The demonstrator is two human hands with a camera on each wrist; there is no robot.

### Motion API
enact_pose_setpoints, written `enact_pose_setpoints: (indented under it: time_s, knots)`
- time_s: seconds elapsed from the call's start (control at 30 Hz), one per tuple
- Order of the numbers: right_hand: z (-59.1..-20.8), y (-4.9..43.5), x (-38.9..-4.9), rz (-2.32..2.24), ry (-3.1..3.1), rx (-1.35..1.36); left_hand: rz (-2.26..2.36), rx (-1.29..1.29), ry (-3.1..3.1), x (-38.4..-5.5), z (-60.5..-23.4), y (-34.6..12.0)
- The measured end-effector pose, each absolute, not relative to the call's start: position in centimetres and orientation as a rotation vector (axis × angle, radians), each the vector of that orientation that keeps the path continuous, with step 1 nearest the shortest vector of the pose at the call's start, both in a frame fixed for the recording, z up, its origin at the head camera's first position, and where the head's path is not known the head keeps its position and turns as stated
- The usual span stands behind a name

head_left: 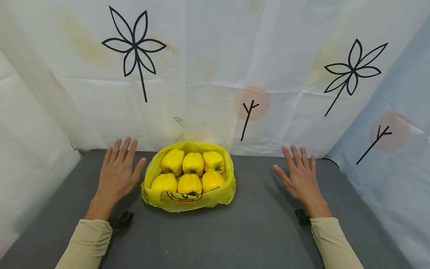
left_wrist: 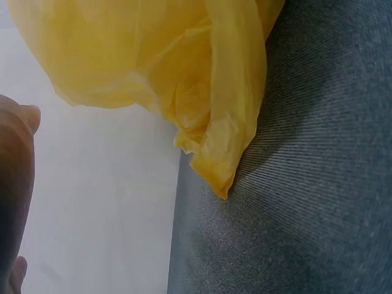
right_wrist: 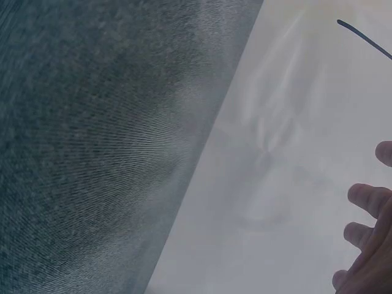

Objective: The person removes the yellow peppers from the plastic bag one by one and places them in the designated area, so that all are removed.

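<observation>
In the head view, a yellow plastic bag (head_left: 159, 200) sits with its mouth spread wide on the grey table. Several yellow bell peppers (head_left: 193, 163) lie inside it in two rows. My left hand (head_left: 118, 173) is just left of the bag, fingers straight and thumb apart, holding nothing. The left wrist view shows the bag's crumpled corner (left_wrist: 211, 147) close by, with part of that hand at the left edge. Well to the right of the bag, my right hand (head_left: 300, 181) has its fingers straight and spread, also holding nothing. Its fingers (right_wrist: 367, 199) show in the right wrist view.
Behind the grey table (head_left: 255, 231) hangs a white curtain (head_left: 208, 74) with black flower and twig drawings. More cloth hangs at the left and right sides. Each wrist wears a black band, the left band (head_left: 121, 220) and the right band (head_left: 303, 217).
</observation>
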State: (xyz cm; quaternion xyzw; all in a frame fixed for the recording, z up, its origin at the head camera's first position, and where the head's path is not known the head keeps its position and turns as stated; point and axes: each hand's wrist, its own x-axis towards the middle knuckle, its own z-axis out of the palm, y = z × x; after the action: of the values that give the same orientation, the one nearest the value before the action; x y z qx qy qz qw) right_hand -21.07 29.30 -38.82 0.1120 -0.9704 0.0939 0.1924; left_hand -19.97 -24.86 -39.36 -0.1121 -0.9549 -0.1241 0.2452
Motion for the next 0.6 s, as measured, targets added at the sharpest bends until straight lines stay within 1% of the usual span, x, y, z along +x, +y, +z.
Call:
enact_pose_setpoints:
  time_s: [0.3, 0.37, 0.6]
  knots:
    - [-38.6, 29.2, -20.9, 0.364, -2.658, 0.398, -0.484, -0.338, -2.490, -20.4, -39.9, -24.2]
    - [-38.6, 29.0, -20.8, 0.409, -2.677, 0.413, -0.567, -0.334, -2.475, -20.4, -40.1, -23.9]
    - [-38.2, 27.7, -20.4, 0.607, -2.875, 0.321, -0.979, -0.310, -2.445, -20.5, -41.3, -22.7]
